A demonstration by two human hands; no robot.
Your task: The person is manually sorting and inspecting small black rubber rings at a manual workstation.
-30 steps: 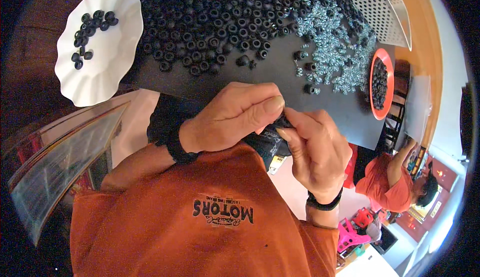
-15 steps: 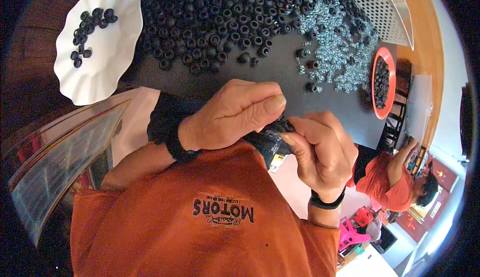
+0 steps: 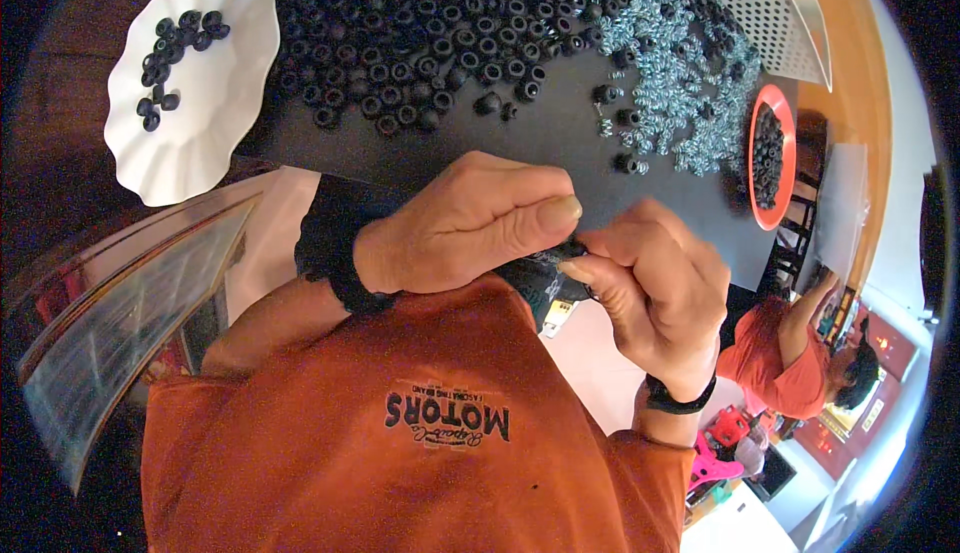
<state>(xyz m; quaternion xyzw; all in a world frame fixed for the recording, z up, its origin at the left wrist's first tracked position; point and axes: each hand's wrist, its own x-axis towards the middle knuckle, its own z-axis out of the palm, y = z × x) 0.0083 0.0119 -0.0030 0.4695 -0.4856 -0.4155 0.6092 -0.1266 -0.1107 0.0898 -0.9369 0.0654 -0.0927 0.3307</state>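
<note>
My left hand [image 3: 470, 221] is closed above my lap, its thumb laid along the curled fingers. Whatever those fingers hold is hidden from view. Close on its right, my right hand [image 3: 660, 288] pinches a small black part [image 3: 572, 249] between thumb and forefinger, mostly covered by the fingertips. Beyond both hands, a large heap of black ring-shaped pieces [image 3: 430, 43] spreads over the dark tabletop [image 3: 540, 143]. To its right lies a pile of small silvery springs [image 3: 675, 83], with a few black pieces mixed in.
A white wavy-edged plate [image 3: 215, 143] at the far left carries several black pieces. An orange-red bowl [image 3: 786, 158] of small black parts sits at the table's right edge, below a perforated white basket [image 3: 765, 13]. Another person in an orange shirt [image 3: 770, 358] is at the right.
My right hand has shifted slightly to the right and tilted, still pinching. My left hand stays closed in nearly the same place. The table and its contents appear slightly higher in view.
</note>
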